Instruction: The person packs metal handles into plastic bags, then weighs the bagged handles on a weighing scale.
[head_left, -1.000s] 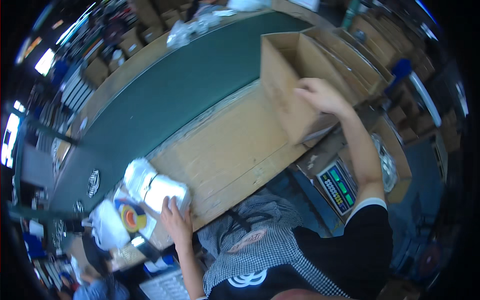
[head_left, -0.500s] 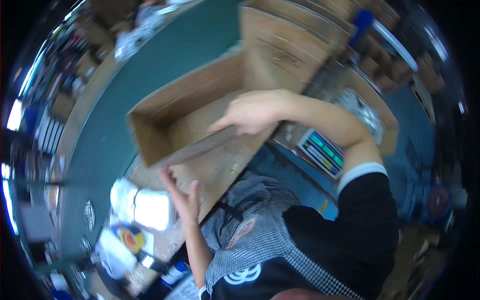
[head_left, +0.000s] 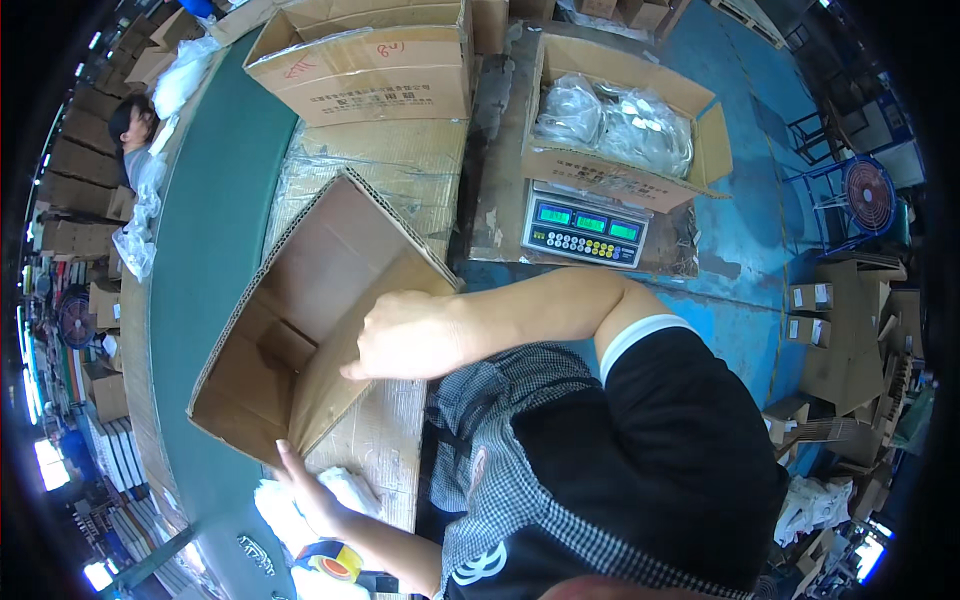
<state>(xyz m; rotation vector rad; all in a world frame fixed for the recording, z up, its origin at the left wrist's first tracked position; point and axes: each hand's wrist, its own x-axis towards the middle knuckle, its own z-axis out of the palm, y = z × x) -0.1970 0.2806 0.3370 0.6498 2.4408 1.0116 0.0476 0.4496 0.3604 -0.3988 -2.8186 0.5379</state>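
The right hand point(head_left: 410, 337) has its fingers curled closed over the near wall of the open carton point(head_left: 330, 235) on the worktop point(head_left: 392, 445); the left hand point(head_left: 318, 506) touches a lower corner, its spread unclear.

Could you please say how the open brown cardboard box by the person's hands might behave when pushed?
The open brown cardboard box is probably light for its size, as its visible interior shows only bare cardboard. Its thick corrugated rim suggests fairly stiff walls. Flat sides make rolling unlikely.
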